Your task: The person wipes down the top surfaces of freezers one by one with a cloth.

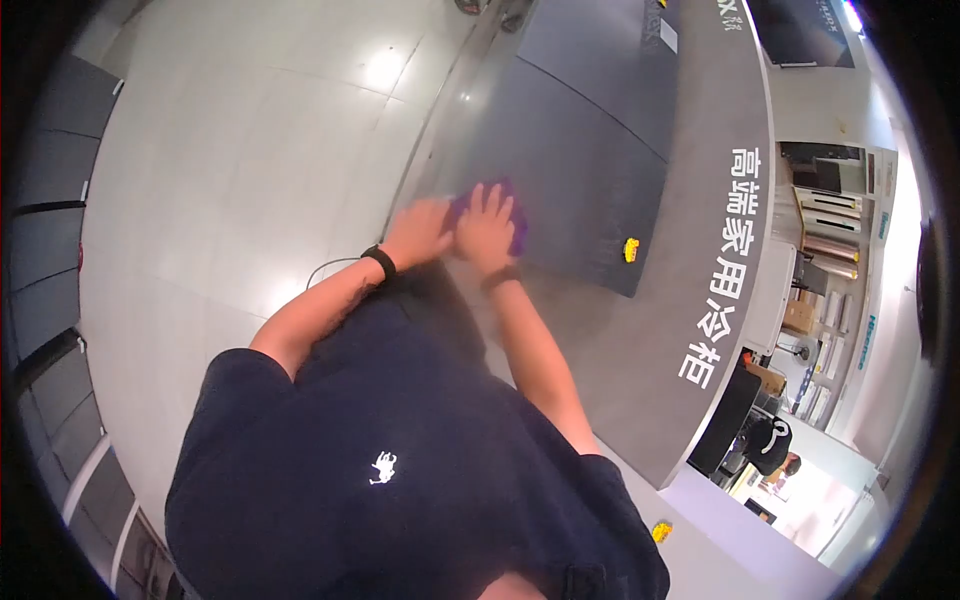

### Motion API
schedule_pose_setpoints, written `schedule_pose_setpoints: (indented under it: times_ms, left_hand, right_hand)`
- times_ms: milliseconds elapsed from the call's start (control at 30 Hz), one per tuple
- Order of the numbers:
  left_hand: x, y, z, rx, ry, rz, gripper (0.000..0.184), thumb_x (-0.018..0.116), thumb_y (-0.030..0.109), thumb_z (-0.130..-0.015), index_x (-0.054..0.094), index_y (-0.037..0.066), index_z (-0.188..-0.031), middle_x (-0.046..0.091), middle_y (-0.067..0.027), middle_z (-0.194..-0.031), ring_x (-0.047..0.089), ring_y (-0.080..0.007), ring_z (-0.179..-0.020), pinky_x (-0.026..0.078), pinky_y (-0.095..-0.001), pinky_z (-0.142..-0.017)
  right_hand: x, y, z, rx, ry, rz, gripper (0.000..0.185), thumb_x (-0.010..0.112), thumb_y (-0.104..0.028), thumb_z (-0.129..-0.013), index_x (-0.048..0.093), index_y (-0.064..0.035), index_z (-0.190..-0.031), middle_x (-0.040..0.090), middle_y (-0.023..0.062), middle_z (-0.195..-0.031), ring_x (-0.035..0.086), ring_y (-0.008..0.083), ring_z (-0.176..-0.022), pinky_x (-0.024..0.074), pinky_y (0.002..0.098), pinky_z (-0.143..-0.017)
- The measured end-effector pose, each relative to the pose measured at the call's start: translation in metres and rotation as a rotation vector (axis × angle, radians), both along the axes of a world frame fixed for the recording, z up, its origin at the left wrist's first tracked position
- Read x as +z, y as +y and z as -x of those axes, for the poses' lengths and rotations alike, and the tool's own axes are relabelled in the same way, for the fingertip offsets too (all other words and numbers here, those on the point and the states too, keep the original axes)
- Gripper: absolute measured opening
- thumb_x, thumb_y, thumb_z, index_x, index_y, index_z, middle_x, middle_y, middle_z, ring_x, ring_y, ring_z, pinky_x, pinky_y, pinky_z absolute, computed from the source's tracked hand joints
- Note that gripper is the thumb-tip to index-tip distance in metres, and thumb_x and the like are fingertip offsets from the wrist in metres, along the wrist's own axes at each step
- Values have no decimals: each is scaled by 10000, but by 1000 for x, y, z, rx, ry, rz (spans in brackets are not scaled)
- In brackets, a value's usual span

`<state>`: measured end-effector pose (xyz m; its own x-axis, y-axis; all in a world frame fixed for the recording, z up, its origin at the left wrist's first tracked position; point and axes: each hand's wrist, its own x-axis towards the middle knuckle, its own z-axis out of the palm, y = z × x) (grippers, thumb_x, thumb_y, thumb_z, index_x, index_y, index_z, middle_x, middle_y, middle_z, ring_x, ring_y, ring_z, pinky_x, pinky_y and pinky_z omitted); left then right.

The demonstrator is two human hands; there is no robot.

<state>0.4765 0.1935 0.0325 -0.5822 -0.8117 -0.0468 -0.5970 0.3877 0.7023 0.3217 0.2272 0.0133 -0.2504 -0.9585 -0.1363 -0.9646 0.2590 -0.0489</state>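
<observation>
My right hand (pixel 487 228) lies over a purple cloth (pixel 518 222), fingers stretched and somewhat spread, pressing it against a smooth dark grey panel (pixel 580 200). Parts of the cloth stick out above the fingers and along the right side of the hand. Close beside it is my left hand (pixel 418 232), at the cloth's left edge; motion smears its fingers, and whether they touch the cloth is unclear. A dark band (pixel 380 263) circles the left wrist. On the panel, near its lower right corner, sits a small yellow sticker or tag (pixel 631 250).
A grey counter (pixel 650 400) with large white Chinese characters runs along the right side. Another yellow item (pixel 661 531) lies near its lower end. Pale floor tiles (pixel 250 150) spread to the left, with dark cabinets (pixel 45 280) beyond. A person (pixel 785 468) is far right.
</observation>
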Motion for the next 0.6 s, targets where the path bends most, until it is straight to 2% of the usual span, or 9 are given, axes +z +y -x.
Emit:
schedule_pose_setpoints:
  times_ms: [67,167,267,367,400,500,533,600]
  left_hand:
    - [-1,-7,-3,85,75,-20,305,556,270,-866,569,9,-1025,589,-208,-1066,537,-387,-1060,434,-493,-899]
    - [-9,-17,-15,149,-9,-314,399,563,309,-899,478,-18,-1111,596,-240,-1095,576,-432,-1021,466,-502,-826]
    - [-13,-16,-27,427,-5,-529,418,472,342,-945,494,-64,-1047,615,-304,-983,581,-473,-981,445,-521,-832]
    - [-10,-18,-39,387,-60,-496,433,392,338,-975,528,-72,-952,620,-318,-940,585,-485,-960,434,-531,-834]
    - [-20,-16,-38,441,28,-440,441,345,317,-985,549,-57,-871,627,-293,-908,603,-461,-894,447,-507,-799]
    - [-42,-20,-25,592,317,-553,424,353,303,-976,528,-45,-809,601,-222,-778,587,-375,-720,442,-458,-703]
    - [-51,-23,-21,566,406,-570,392,395,282,-959,493,-23,-733,517,-113,-647,490,-232,-603,397,-380,-603]
    - [-74,-28,-18,357,438,-581,353,399,237,-952,556,-33,-787,592,-196,-781,561,-323,-708,439,-409,-661]
  right_hand:
    - [3,-15,-1,9,-1,15,649,524,-337,-918,335,-83,-1485,272,221,-1540,261,501,-1379,340,613,-1021]
    - [0,-28,-9,-9,69,23,734,550,-410,-911,289,-54,-1498,221,236,-1554,191,509,-1406,301,635,-1043]
    - [9,-40,-20,-83,42,-76,857,611,-459,-863,245,-21,-1503,168,265,-1559,129,514,-1424,264,657,-1059]
    - [10,-41,-15,-78,-87,-102,1008,649,-499,-805,142,6,-1514,74,309,-1555,32,561,-1414,188,688,-1074]
    - [9,-41,-15,-82,-93,-114,1017,659,-495,-798,136,4,-1515,72,309,-1555,30,562,-1414,189,690,-1072]
    - [12,-43,-14,-91,-69,-133,1037,688,-498,-776,151,-6,-1513,91,303,-1555,51,556,-1414,213,683,-1065]
    - [14,-45,-15,-86,-42,-134,1036,700,-508,-767,177,-12,-1511,112,296,-1555,76,549,-1415,235,672,-1063]
    - [13,-46,-16,-75,-15,-136,1041,715,-517,-755,197,-21,-1510,131,292,-1555,102,542,-1416,259,660,-1058]
